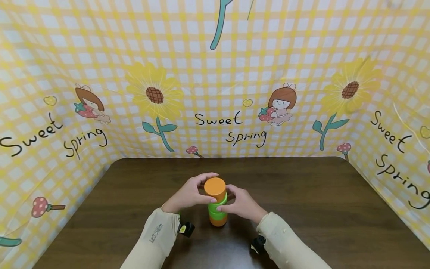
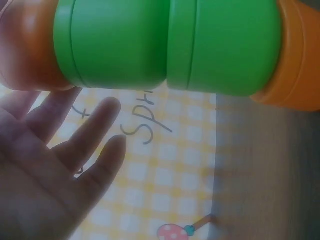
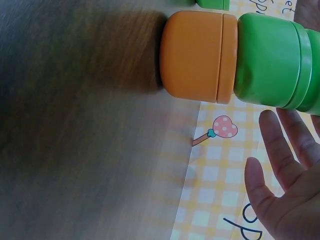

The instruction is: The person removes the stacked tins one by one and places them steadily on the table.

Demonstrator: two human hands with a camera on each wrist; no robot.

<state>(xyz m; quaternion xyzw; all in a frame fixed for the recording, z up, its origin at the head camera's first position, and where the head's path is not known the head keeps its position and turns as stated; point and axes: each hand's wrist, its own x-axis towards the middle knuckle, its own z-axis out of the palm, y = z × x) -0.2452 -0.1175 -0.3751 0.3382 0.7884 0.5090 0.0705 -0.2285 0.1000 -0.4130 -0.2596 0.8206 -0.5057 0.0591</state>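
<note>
Stack of four jars. The lower orange jar (image 3: 192, 56) stands on the surface (image 1: 114, 209); above it rest the lower green jar (image 2: 230, 45), the upper green jar (image 2: 120, 42), clasped by the right hand (image 1: 244, 204), and the upper orange jar (image 1: 215, 186), clasped by the left hand (image 1: 189, 193).

Container stack (image 1: 214, 206) on table (image 1: 141, 190), between left hand (image 1: 190, 193) and right hand (image 1: 244, 204), cloth (image 1: 215, 82) behind

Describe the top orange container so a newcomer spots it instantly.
On the dark brown table, find the stack between the left hand and the right hand. The top orange container crowns it, flat face up. The stack's other orange container sits at the bottom, below two green containers.
</note>
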